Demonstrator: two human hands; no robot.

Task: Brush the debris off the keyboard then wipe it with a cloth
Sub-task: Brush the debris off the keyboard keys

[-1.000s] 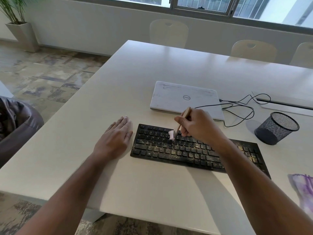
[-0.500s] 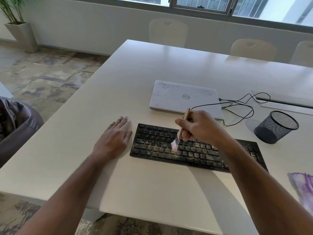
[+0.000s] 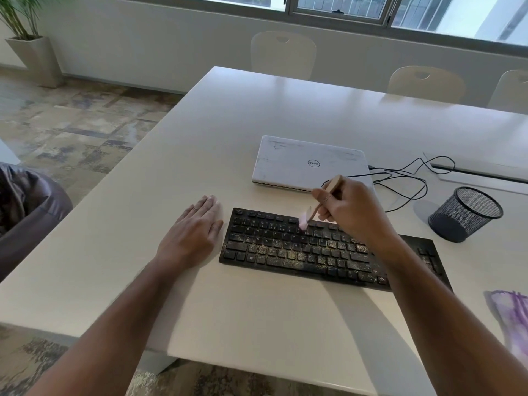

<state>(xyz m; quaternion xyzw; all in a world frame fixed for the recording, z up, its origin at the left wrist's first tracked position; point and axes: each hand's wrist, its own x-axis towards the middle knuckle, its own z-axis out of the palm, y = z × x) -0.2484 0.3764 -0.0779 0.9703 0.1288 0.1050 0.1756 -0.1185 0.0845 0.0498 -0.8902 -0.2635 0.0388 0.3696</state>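
Note:
A black keyboard [image 3: 288, 250] lies on the white table [image 3: 257, 115], its keys speckled with pale debris, thickest on the lower rows. My right hand [image 3: 353, 212] grips a small wooden-handled brush [image 3: 317, 205]; its pale bristles touch the upper key rows near the middle. My right forearm hides the keyboard's right part. My left hand [image 3: 191, 238] rests flat on the table, fingers together, just left of the keyboard. A purple-and-white cloth [image 3: 511, 315] lies at the right edge of the table.
A closed white laptop [image 3: 308, 164] sits behind the keyboard, with a black cable [image 3: 405, 178] looping to its right. A black mesh cup [image 3: 463, 214] stands at the right. Chairs line the far side. A potted plant [image 3: 25, 38] stands far left.
The brush has swung back from the lower-middle keys up to the top rows. My left hand has stayed flat beside the keyboard.

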